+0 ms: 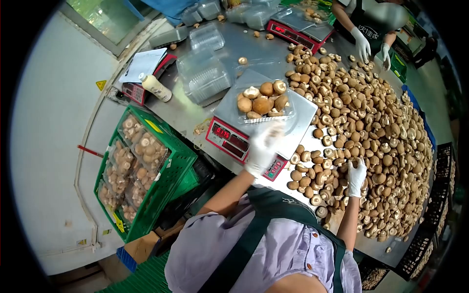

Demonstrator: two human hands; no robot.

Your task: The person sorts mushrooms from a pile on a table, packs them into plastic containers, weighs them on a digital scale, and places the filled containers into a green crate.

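At the far left of the middle scale, a green crate stood tilted in view, holding clear packs of mushrooms; nearer the middle scale, on its left, lay a red scale with papers on it, and a white bottle beside it; a stack of clear boxes occupied the table just left of the middle scale. On the middle scale's plate sat an open clear tray of mushrooms, gills up and caps up; the left hand, white-gloved and blurred, was over the scale's front edge, near the tray; whether it grasped anything could not be told. Beyond the middle scale was another scale; right of the middle scale spread a large mushroom heap; the right hand, also gloved, reached into its near part with bent fingers, its grasp impossible to tell; farther off, beyond the middle scale to the right, a co-worker's gloved hands were at the heap's far edge.
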